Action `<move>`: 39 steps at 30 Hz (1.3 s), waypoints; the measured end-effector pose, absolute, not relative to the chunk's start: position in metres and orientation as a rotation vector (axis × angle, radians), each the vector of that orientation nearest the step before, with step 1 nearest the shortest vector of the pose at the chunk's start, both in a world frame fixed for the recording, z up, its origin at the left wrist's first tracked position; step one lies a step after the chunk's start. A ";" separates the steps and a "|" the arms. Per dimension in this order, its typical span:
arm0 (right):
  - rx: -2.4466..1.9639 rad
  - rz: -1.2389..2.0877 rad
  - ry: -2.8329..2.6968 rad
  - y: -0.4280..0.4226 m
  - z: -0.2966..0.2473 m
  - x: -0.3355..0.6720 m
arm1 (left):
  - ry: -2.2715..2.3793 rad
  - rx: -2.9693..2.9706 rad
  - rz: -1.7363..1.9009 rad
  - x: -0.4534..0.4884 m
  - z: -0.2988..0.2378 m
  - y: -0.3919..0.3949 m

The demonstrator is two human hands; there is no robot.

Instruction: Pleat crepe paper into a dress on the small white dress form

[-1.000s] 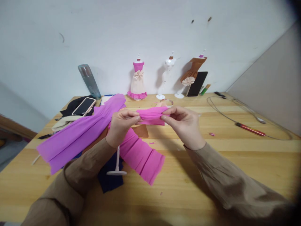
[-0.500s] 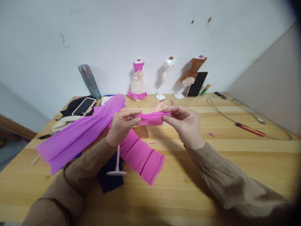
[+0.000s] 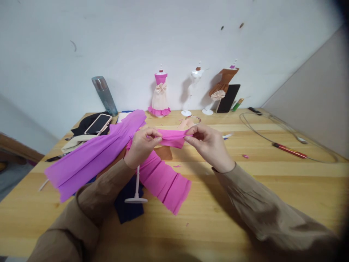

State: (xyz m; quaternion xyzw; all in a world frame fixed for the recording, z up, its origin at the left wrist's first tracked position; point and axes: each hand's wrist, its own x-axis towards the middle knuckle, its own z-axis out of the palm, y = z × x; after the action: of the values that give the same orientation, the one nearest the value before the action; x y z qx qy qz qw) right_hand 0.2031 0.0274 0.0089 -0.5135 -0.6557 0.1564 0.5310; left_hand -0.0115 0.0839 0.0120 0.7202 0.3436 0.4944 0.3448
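Observation:
A short strip of pink crepe paper (image 3: 172, 137) is stretched between my two hands above the table, with a lengthwise crease along it. My left hand (image 3: 141, 146) pinches its left end between thumb and fingers. At the other end, my right hand (image 3: 208, 145) grips it the same way. Below my left hand lie a longer pleated pink sheet (image 3: 166, 182) and a purple sheet (image 3: 89, 165). A white stand (image 3: 136, 199) shows under my left wrist, its upper part hidden. Dark blue material (image 3: 128, 207) lies beneath it.
Along the wall stand a mannequin in a pink dress (image 3: 160, 96), a bare mannequin (image 3: 195, 78) and one in brown (image 3: 226, 80). A bottle (image 3: 105, 95) and a phone (image 3: 98, 124) are at the left. On the right lie a cable (image 3: 252, 129) and a red-handled tool (image 3: 289, 150).
My right hand has moved slightly left, nearer my left hand. The pink strip has turned a little and shows more of its lower edge. A small white piece now shows beyond my right hand.

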 end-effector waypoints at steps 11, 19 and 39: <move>-1.211 0.728 -1.426 0.026 0.021 0.206 | 0.892 1.805 1.091 -0.015 0.022 0.081; -1.275 0.973 -1.303 0.018 0.035 0.199 | 0.906 1.876 0.850 -0.021 0.029 0.083; -1.298 1.207 -1.286 0.013 0.026 0.182 | 0.687 2.014 0.586 -0.011 0.030 0.060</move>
State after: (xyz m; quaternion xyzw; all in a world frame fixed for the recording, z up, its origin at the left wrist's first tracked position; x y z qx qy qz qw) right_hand 0.1816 0.0126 0.0262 -0.5270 -0.5219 0.4901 0.4579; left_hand -0.0109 0.0604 0.0297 0.8147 0.2779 0.2372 0.4503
